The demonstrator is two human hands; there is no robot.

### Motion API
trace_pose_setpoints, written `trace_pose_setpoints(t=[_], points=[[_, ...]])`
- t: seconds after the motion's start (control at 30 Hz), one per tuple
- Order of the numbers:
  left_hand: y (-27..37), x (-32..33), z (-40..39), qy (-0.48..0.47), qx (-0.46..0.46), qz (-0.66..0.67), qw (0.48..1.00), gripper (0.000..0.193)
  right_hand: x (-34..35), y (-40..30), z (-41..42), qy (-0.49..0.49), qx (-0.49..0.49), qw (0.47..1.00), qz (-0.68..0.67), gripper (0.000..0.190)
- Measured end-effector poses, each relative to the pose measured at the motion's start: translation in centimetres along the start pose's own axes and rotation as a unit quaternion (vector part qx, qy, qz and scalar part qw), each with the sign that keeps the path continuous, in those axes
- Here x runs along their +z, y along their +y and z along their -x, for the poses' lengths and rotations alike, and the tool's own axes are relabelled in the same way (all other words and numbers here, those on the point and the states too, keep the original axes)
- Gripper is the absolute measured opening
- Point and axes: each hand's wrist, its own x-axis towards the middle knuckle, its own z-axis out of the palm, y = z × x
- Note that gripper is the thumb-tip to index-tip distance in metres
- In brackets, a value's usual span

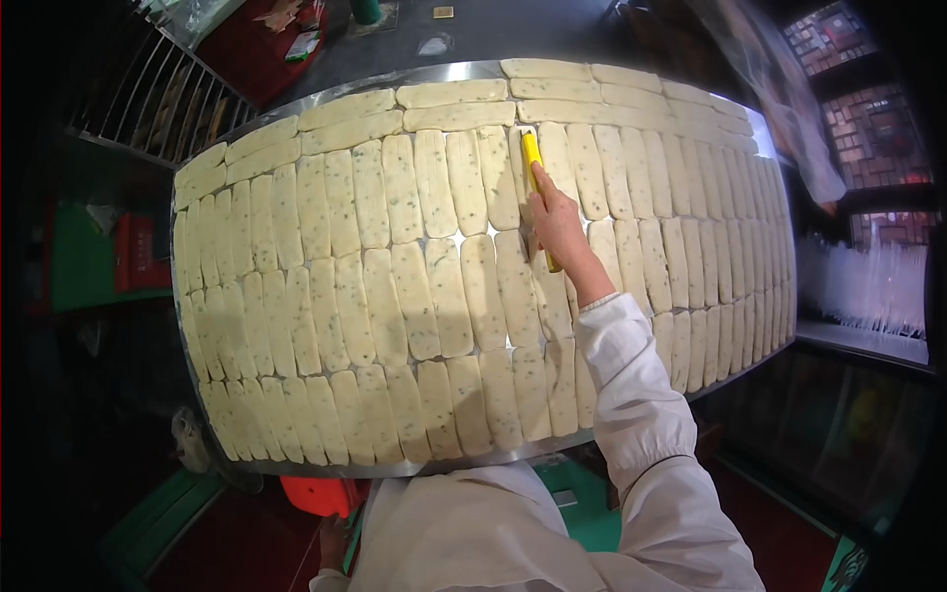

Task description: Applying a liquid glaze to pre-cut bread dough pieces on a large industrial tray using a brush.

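Note:
Rows of flattened dough strips [407,189] flecked with green cover a metal table [414,468]. My right hand [558,226] reaches over the upper middle of the rows, its fingers closed around a yellow utility knife [531,152]. The knife's far end lies over the top of one strip in the long upright row. At the bottom left, beside my clothing, my left hand [333,536] is partly visible, touching the underside of a red container [318,496]. Its fingers are mostly hidden, so its grip on the container is unclear.
A metal rack [163,89] stands at the upper left, near a red surface with packets [302,46]. Clear plastic sheeting [784,96] hangs at the right. A green bench [163,518] is at the lower left, with a red box [140,251] further up.

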Motion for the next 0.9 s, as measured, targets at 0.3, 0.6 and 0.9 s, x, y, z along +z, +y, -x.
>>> trace_pose_setpoints(t=[0.3, 0.6, 0.9], points=[[1.2, 2.9, 1.4, 0.007, -0.041, 0.090, 0.995, 0.034, -1.7, 0.3, 10.0, -0.035, 0.007, 0.999, -0.014, 0.050], [0.5, 2.6, -2.2, -0.043, -0.144, 0.314, 0.937, 0.036, -4.3, -3.0, 12.0, -0.046, 0.121, 0.986, -0.101, 0.051], [-1.5, -0.7, -5.1, -0.030, -0.162, 0.390, 0.906, 0.042, -4.7, -1.1, -0.3, -0.023, 0.100, 0.995, -0.014, 0.051]])
